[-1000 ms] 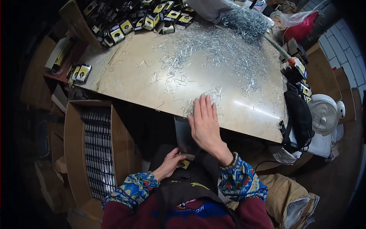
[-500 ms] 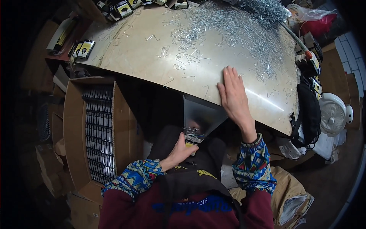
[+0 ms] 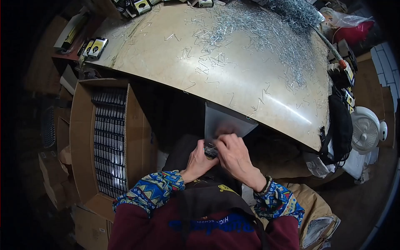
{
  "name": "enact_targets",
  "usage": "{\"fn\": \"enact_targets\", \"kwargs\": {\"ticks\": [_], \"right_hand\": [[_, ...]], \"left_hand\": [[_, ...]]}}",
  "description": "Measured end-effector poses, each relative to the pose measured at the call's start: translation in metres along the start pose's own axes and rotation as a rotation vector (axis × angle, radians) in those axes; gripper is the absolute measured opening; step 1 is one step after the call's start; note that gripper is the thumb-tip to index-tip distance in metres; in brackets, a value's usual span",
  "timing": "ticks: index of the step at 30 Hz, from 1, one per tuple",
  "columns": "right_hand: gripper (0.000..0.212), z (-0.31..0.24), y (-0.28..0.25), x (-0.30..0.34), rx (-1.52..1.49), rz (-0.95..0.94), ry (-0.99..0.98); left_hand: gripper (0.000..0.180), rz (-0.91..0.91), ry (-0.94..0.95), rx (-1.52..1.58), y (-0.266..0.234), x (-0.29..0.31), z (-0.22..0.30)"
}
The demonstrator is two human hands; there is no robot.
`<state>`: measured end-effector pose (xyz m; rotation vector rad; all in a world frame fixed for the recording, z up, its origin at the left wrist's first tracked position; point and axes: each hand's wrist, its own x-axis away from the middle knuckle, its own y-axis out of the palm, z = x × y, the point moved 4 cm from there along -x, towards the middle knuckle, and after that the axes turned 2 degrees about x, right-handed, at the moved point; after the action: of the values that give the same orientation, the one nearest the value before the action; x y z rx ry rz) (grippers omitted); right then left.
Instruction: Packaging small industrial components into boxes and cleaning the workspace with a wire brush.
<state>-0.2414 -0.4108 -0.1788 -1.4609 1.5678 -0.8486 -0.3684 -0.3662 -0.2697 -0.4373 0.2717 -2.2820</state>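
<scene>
Below the table's front edge, my left hand (image 3: pixel 196 164) is wrapped round a small box (image 3: pixel 211 151) with thin metal wire hooks at its upturned mouth. My right hand (image 3: pixel 238 159) is at the same box, its fingers curled down over the hooks; what the fingertips pinch is hidden. Just beyond both hands, a grey sheet-metal chute (image 3: pixel 223 118) slopes down from the table edge to the box. On the pale tabletop (image 3: pixel 154 62) lie loose bent wire hooks (image 3: pixel 212 60), scattered toward the front and thickly spread farther back.
An open carton (image 3: pixel 139 137) at the left holds rows of dark packs (image 3: pixel 109 146). Small yellow-and-black boxes (image 3: pixel 98 48) stand at the table's left end. A tangled heap of wire (image 3: pixel 293 16) lies at the back; a white fan (image 3: pixel 364 128) and black bag (image 3: pixel 339 125) are right.
My right hand has left the tabletop and come down to the box in my left hand. Several hooks now lie near the table edge where that hand was.
</scene>
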Motion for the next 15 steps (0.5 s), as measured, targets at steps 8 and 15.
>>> {"fn": "enact_targets", "kwargs": {"ticks": [8,15], "right_hand": [[0.034,-0.005,-0.011,0.002,-0.442,-0.086,-0.008],[0.020,0.010,-0.053,-0.019,-0.493,0.050,0.223]], "left_hand": [[0.062,-0.097,0.214,-0.202,-0.035,0.010,-0.007],[0.072,0.150,0.362,-0.027,-0.058,-0.010,0.052]]}}
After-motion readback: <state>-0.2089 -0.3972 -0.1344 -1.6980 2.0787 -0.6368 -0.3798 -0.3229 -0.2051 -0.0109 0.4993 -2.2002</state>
